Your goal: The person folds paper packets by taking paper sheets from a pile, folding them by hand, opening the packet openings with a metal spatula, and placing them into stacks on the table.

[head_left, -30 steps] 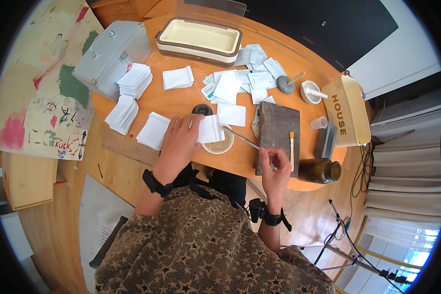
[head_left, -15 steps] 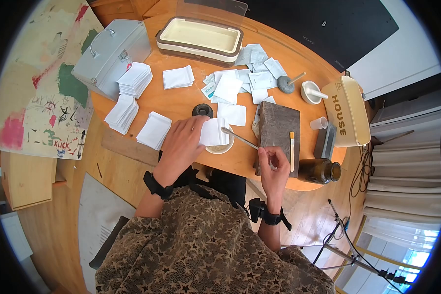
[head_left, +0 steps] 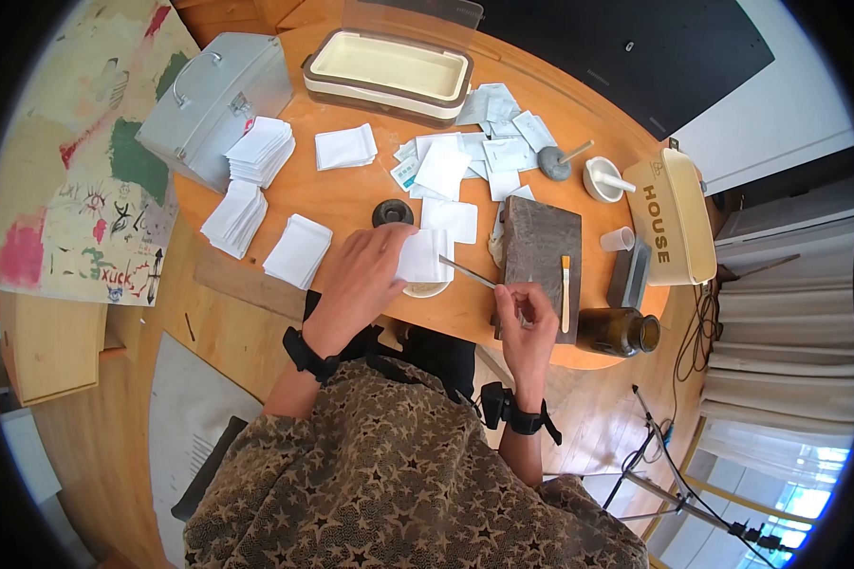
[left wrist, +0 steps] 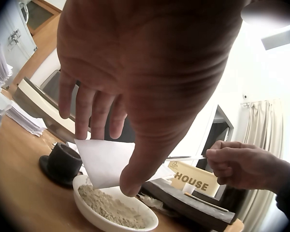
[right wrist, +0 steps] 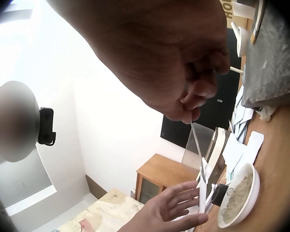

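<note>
My left hand [head_left: 356,280] pinches a small white paper packet [head_left: 416,256] between thumb and fingers. The packet is tilted over a white bowl [left wrist: 88,208] of grey-beige powder [left wrist: 111,209]. In my right hand [head_left: 529,327] the thumb and fingertips grip the handle of a thin metal spoon [head_left: 472,271]. The spoon reaches left to the packet's right edge, and its tip is hidden there by the paper. Just behind the bowl stands a round black lid-like piece [left wrist: 63,164].
Stacks of white packets [head_left: 232,220] lie left, beside a silver case [head_left: 213,104]. More papers [head_left: 441,171] are spread behind. A dark stone slab [head_left: 536,247] with a brush [head_left: 566,289] lies right, near a brown jar [head_left: 617,330], a mortar [head_left: 601,180] and a HOUSE box [head_left: 674,218].
My left hand and the packet have shifted slightly right. The spoon's tip, visible in front of the packet before, is now hidden at its edge. My right hand has barely moved.
</note>
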Available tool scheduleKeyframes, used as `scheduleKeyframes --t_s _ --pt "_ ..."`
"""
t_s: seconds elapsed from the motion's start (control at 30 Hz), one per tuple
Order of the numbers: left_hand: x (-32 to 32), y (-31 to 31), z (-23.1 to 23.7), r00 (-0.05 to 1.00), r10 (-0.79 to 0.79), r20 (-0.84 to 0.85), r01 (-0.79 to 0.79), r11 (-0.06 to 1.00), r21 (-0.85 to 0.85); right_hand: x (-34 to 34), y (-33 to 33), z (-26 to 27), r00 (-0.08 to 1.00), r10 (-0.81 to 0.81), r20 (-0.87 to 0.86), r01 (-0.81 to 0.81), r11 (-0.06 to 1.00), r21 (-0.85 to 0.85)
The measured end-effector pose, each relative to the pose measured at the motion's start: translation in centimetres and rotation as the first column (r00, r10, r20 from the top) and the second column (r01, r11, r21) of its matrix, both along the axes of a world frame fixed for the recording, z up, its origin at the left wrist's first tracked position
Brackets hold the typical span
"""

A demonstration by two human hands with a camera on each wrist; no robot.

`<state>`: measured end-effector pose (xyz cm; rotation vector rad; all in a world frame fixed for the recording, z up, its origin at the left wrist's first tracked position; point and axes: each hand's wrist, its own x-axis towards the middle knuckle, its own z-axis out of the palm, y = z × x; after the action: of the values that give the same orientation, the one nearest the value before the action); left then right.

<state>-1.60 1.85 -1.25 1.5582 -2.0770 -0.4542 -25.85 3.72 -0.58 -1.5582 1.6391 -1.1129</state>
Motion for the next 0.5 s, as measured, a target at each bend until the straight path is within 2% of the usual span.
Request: scheduleKeyframes --t_s 0.07,0.13,0.17,0.23,0.5 --pt "-0.1 -0.3 -0.3 1.000 -0.008 0.002 0.008 1.000 -0.024 0.3 -0.1 0.0 0.999 0.011 -0.035 -0.013 0.999 -0.052" --pt "-0.2 -0.7 -0.4 1.000 -0.011 0.023 0.012 0.999 -0.043 0.6 -0.2 0.3 0.986 0.019 -0.168 -0.057 0.974 -0.221" --pt "-0.3 -0.8 -0.3 1.000 -0.011 0.023 0.012 0.999 -0.044 0.5 -0.3 0.0 0.985 0.019 -0.169 -0.057 0.974 -0.221" --pt "-0.4 -1.0 -0.2 0.999 -0.017 0.028 0.019 0.999 -0.043 0.2 -0.6 -0.6 0.941 0.027 -0.337 -0.136 0.943 -0.304" --pt "0.0 -1.1 -0.7 0.999 0.032 0.034 -0.030 0.998 -0.062 -0.3 -0.3 0.3 0.985 -0.019 -0.170 -0.027 0.963 -0.268"
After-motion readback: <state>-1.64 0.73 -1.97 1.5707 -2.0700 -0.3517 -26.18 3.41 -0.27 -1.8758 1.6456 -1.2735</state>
